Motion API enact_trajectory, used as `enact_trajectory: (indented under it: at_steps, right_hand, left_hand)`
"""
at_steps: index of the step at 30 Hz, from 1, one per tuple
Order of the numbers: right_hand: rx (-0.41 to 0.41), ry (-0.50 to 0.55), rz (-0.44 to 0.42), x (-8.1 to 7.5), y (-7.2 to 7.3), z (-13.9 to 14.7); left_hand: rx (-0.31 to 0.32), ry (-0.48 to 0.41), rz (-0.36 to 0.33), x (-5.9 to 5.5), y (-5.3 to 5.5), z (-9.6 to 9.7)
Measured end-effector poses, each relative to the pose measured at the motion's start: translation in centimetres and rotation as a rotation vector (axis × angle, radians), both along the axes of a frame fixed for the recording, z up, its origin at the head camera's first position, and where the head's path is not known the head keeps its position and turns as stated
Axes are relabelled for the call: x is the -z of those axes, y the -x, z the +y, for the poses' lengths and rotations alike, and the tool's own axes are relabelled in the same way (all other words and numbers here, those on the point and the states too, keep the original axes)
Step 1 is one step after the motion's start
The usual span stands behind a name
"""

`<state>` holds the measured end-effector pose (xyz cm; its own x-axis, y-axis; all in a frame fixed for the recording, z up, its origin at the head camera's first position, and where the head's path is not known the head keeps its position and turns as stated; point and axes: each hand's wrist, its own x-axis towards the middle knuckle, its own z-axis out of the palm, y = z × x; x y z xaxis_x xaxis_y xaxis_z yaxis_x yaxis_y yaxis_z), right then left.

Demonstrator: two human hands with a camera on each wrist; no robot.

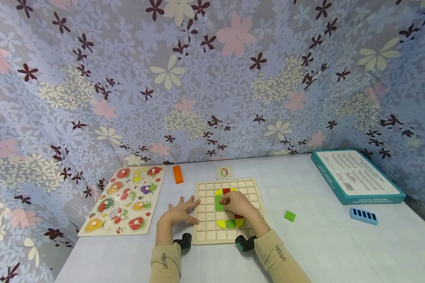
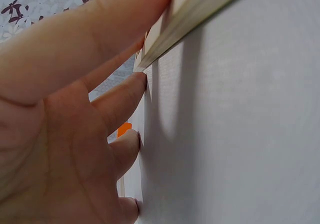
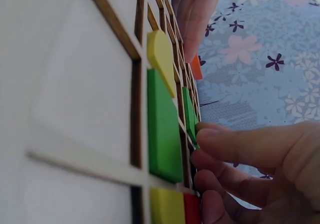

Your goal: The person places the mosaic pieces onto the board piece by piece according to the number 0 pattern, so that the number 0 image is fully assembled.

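Note:
A wooden grid board [image 1: 206,235] lies on the table with yellow, green and red pieces in its middle cells. Over its centre, my right hand [image 1: 238,204] pinches a green tile [image 3: 189,113] between thumb and curled fingers, at the left side of the coloured pattern. A yellow rounded piece [image 3: 160,58] and another green tile [image 3: 162,129] sit nearer the right wrist camera. My left hand [image 1: 177,214] has its fingers spread, thumb and index at the board's left edge, other fingertips on the tablecloth. The right palm hides part of the pattern.
A small pattern card [image 1: 224,172] lies behind the board, an orange block [image 1: 178,174] to its left. A fruit puzzle [image 1: 122,202] is at the left. On the right are a loose green tile [image 1: 289,215], a blue slotted piece [image 1: 363,216] and a teal box [image 1: 357,177].

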<state>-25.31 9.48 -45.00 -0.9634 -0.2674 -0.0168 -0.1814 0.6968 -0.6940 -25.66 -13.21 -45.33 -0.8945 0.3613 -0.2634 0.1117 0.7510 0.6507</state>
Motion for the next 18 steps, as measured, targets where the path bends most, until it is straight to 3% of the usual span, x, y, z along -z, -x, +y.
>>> enact_trajectory:
  at_steps: [10,18]
  right_hand:
    - [-0.012,0.133,-0.015,-0.7,0.1,1.2]
    - [0.024,0.138,0.009,-1.1,0.4,3.9]
  left_hand:
    - [0.002,-0.007,-0.012,0.0,0.1,0.0]
    - [0.003,-0.02,-0.008,0.0,0.0,0.0]
